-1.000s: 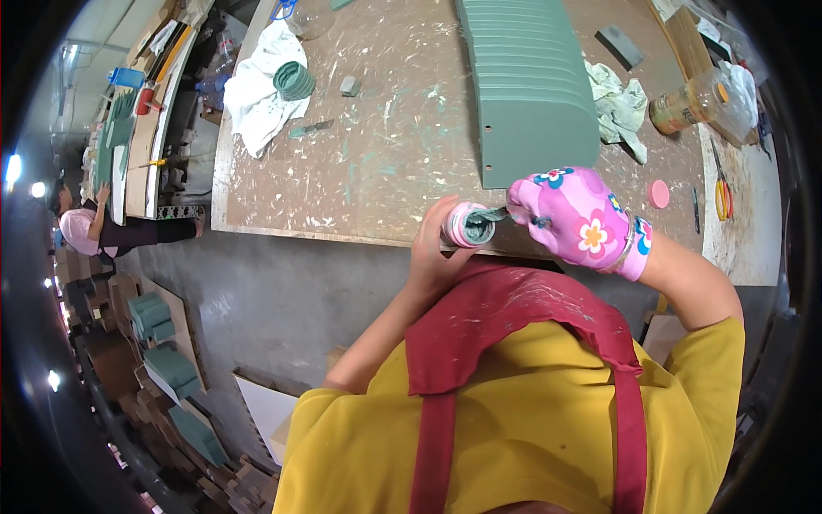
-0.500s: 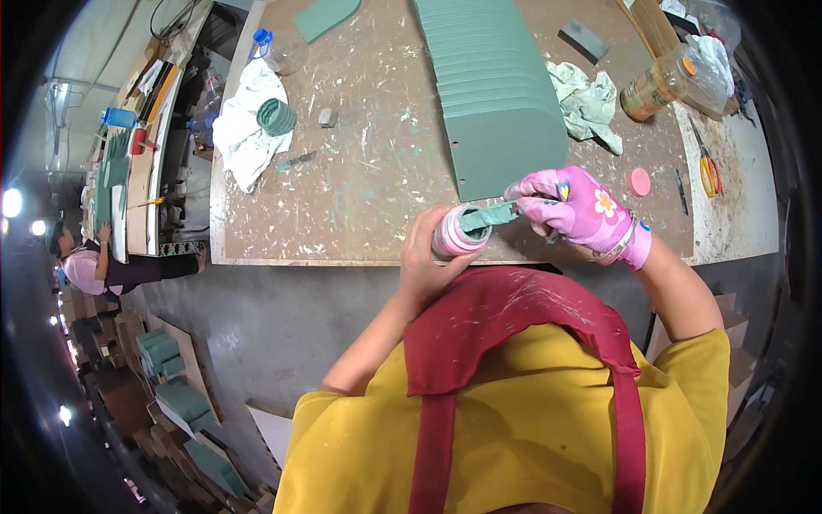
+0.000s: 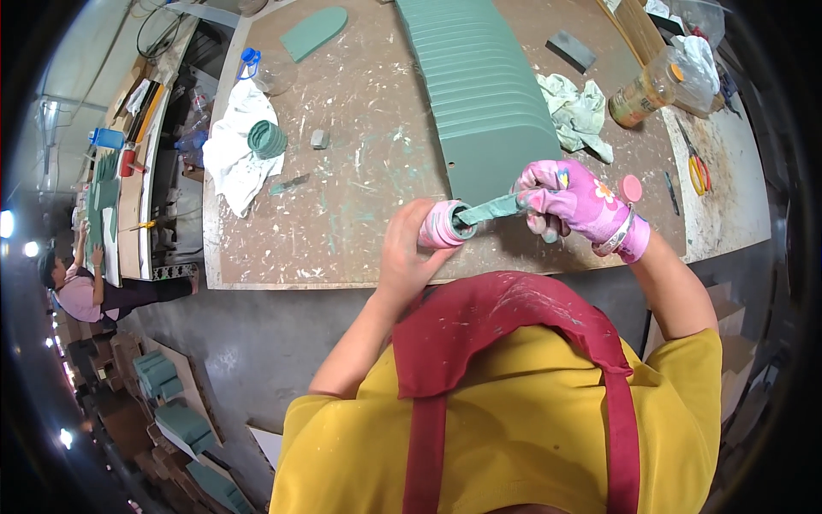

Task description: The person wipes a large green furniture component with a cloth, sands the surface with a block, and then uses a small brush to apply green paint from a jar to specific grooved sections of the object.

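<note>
My bare left hand [image 3: 404, 247] is wrapped round a small pink and white jar [image 3: 437, 225] with a green-smeared mouth, tipped toward the right. My right hand [image 3: 572, 204], in a pink flowered glove, grips a flat strip-like spatula [image 3: 495, 209] coated in green paste. The spatula's far end rests at the jar's mouth; its held end is hidden by the gloved fingers. Just beyond both hands lies a long overlapping row of green round-ended panels [image 3: 484, 107]. A round pink lid [image 3: 630, 188] lies to the right of the glove.
On the worktable [image 3: 342, 214] at left are a white cloth [image 3: 235, 128], a green ribbed cup [image 3: 267, 139], a small block [image 3: 319, 139] and a blade [image 3: 289, 184]. At right are a stained rag [image 3: 578, 111], a bottle [image 3: 642, 90] and scissors [image 3: 696, 163]. A co-worker [image 3: 81, 287] stands far left.
The jar has tipped further over toward the right. More of the green-coated spatula now shows outside its mouth, and my gloved fingers have shifted their grip. The view has shifted slightly.
</note>
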